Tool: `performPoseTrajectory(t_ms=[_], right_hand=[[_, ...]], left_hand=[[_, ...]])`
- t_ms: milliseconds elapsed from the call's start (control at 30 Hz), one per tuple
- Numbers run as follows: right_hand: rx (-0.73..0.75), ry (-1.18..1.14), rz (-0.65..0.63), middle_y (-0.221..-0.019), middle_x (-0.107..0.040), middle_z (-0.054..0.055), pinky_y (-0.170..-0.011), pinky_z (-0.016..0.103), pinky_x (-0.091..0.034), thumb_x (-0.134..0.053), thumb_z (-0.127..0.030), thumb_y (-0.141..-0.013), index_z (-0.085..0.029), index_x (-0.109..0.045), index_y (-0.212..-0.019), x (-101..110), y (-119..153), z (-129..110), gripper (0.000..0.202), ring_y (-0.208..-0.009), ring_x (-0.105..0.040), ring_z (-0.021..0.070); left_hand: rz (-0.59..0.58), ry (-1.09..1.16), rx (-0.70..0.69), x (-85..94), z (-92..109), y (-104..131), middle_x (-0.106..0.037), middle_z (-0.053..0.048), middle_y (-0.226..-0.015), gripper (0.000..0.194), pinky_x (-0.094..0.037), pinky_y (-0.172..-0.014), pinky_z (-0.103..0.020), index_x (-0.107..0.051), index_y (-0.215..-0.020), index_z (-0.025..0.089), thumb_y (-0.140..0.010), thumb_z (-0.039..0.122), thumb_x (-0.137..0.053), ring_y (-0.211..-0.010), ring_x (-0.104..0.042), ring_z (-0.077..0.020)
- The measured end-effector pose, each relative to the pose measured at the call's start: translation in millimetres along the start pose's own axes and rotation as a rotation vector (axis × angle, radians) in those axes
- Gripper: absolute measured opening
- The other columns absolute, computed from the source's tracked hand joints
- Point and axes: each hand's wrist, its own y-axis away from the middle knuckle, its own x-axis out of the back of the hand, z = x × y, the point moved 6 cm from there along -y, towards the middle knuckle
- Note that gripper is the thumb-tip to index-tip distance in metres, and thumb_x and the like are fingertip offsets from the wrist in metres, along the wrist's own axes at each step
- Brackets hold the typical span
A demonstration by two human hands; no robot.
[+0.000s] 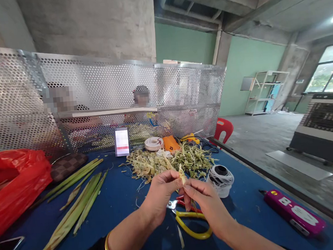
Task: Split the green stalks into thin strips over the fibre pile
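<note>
A small pale-yellow piece of plant husk (182,175), folded or knotted at its top, is held up over the blue table between my two hands. My left hand (163,189) pinches it from the left with thumb and fingers. My right hand (202,197) closes on its lower part from the right. Below them lie scissors (193,235) with yellow and red handles, partly covered by my right hand. Just beyond is a heap of dry husk scraps (146,163) and greener bits (195,157). A spool of black-and-white thread in a clear tub (220,180) stands close to my right hand.
Long green leaves (80,210), a red plastic bag (17,184) and a checkered pouch (68,166) lie left. A tape roll (153,143) and orange packet (171,144) sit behind the heap. A purple power strip (293,212) lies right. People sit beyond the perforated metal screen (104,83).
</note>
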Motion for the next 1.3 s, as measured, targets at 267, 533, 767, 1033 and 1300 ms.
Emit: performPoseTrajectory(t_ms=[267, 533, 767, 1033, 1300], right_hand=[[0.019, 0.003, 0.021, -0.050, -0.053, -0.002, -0.062, 0.027, -0.042, -0.056, -0.044, -0.083, -0.016, -0.062, -0.067, 2.4, -0.7, 0.1, 0.033, -0.050, -0.052, 0.0123], [-0.033, 0.033, 0.026, -0.058, -0.056, -0.002, -0.054, 0.025, -0.041, -0.061, -0.047, -0.080, -0.017, -0.057, -0.066, 0.7, 0.4, 7.2, 0.033, -0.050, -0.052, 0.0117], [-0.079, -0.224, 0.006, -0.057, -0.050, -0.003, -0.053, 0.024, -0.039, -0.059, -0.046, -0.082, -0.018, -0.058, -0.074, -0.9, 0.3, 7.5, 0.030, -0.051, -0.049, 0.0108], [-0.099, -0.202, -0.025, -0.060, -0.055, -0.002, -0.051, 0.022, -0.039, -0.059, -0.047, -0.082, -0.016, -0.057, -0.070, -5.6, -0.7, 17.3, 0.033, -0.048, -0.050, 0.0085], [-0.375, -0.023, -0.270, -0.053, -0.061, -0.002, -0.042, 0.018, -0.038, -0.061, -0.037, -0.078, -0.013, -0.060, -0.071, -17.6, 12.4, 28.4, 0.025, -0.038, -0.051, 0.0066]], left_hand=[[-0.044, -0.030, -0.040, -8.3, 5.3, 4.0, -0.050, 0.005, -0.049, 0.020, -0.039, -0.053, -0.024, -0.059, -0.063, 0.016, -0.071, 0.030, -0.069, -0.046, -0.050, -0.0094], [0.113, 0.010, -0.051, -3.7, 3.1, 5.7, -0.055, 0.005, -0.047, 0.019, -0.039, -0.040, -0.024, -0.052, -0.059, 0.018, -0.065, 0.023, -0.069, -0.036, -0.050, -0.0115], [-0.092, 0.036, -0.097, -17.4, 4.3, 8.1, -0.053, 0.002, -0.044, 0.032, -0.041, -0.053, -0.025, -0.051, -0.062, 0.018, -0.087, 0.039, -0.048, -0.041, -0.052, -0.0107], [-0.023, 0.066, -0.003, -10.5, -12.6, 5.4, -0.049, 0.005, -0.039, 0.019, -0.037, -0.038, -0.024, -0.057, -0.071, 0.017, -0.076, 0.034, -0.062, -0.032, -0.045, -0.0117], [0.612, -0.024, -0.030, 48.1, -5.2, -1.4, -0.062, -0.002, -0.072, 0.035, -0.044, -0.061, -0.025, -0.064, -0.078, 0.015, -0.066, 0.047, -0.069, -0.069, -0.058, -0.0140]])
